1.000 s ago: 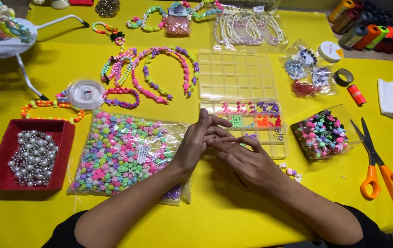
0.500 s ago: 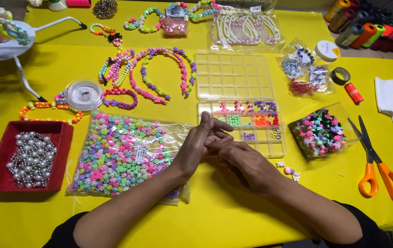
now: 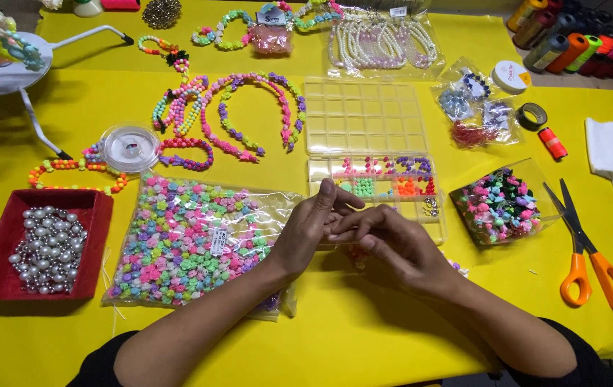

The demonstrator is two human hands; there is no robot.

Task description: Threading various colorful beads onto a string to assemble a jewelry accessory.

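Over the yellow table [image 3: 364, 337], in the head view, the left hand [image 3: 310, 229] and the right hand [image 3: 399, 244] meet at the fingertips, just in front of the clear bead organiser [image 3: 374, 168]. The left hand's fingers are drawn close together and curled toward the right hand; the right hand's fingers are bent and pinched narrow against them. Whether anything small sits between the fingertips cannot be told, as they cover one another.

The organiser lies open just beyond the hands, its near tray holding small pink, green, orange and purple beads, its far half bare. Under the left wrist lies a clear bag of pastel beads [image 3: 184, 244], touching the forearm. Left of it stands a red tray of silver pearls [image 3: 41, 247]. Right of the hands sits an open bag of dark and pink beads [image 3: 500, 204], and farther right lie orange-handled scissors [image 3: 589, 261]. Beaded headbands [image 3: 249, 107] and a spool of clear cord [image 3: 130, 147] lie behind the pastel bag.
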